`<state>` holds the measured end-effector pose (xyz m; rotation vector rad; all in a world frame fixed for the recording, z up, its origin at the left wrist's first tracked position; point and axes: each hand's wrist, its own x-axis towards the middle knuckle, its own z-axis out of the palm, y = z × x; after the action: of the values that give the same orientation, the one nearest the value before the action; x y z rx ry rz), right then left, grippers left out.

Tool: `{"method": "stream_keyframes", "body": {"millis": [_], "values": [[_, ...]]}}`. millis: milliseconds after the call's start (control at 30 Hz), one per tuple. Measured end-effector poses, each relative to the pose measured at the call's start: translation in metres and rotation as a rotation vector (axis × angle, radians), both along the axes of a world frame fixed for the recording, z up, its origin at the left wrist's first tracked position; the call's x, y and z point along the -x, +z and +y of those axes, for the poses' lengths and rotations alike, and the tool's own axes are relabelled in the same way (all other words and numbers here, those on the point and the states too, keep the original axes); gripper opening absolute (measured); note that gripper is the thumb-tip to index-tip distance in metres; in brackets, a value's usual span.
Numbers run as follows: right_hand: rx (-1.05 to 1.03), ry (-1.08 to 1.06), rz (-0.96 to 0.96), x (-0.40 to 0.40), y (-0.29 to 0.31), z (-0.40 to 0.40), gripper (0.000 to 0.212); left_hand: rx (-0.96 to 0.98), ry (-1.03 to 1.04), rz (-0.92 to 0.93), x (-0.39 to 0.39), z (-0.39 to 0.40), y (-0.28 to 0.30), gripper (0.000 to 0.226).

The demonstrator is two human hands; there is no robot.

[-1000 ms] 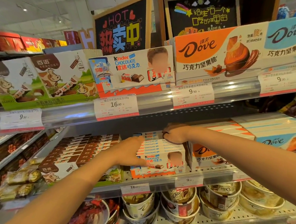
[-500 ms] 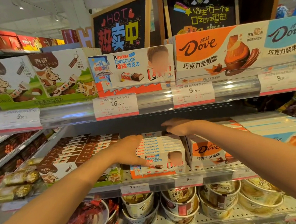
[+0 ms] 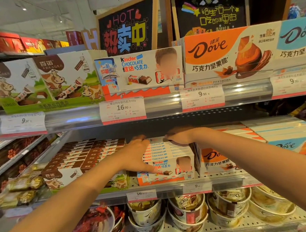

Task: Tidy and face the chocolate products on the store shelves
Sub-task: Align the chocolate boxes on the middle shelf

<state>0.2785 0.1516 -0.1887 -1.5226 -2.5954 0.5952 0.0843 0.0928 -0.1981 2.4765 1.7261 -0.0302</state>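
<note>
Since the row needs squaring up: I have both hands on the stack of white and orange Kinder chocolate cartons on the middle metal shelf.
Where the stack sits: between the brown and green cow-print chocolate boxes and the orange Dove nut-crisp boxes, its front carton facing out just behind the shelf lip.
Why it is held this way: as I judge it, 1 hand at the side and 1 on top let me nudge the cartons into line without tipping the front one.
Left hand: fingers fairly straight, laid along the left side of the stack, thumb pointing down across the front carton's face; it presses rather than grips.
Right hand: palm down over the rear top edges of the cartons, fingers bent over them; whether it pinches one or only rests there I cannot tell.
Price tag: the 16.90 label sits right below the stack, so the facing should line up with it.
Shelf above: 1 Kinder display carton stands upright, front outward, above its own 16.90 tag.
Shelf below: round Dove tubs, untouched.
</note>
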Motion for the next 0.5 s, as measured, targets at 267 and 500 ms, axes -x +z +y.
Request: {"method": "stream_keyframes", "body": {"millis": [267,500], "values": [[0.292,0.253,-0.186,-0.012,0.013,-0.003,0.079,0.046,-0.003,0.044,0.000,-0.001,0.002,0.114],[0.071,0.218,-0.065,-0.034,-0.006,-0.009,0.087,0.069,-0.050,0.047,-0.002,0.003,0.007,0.106]]}}
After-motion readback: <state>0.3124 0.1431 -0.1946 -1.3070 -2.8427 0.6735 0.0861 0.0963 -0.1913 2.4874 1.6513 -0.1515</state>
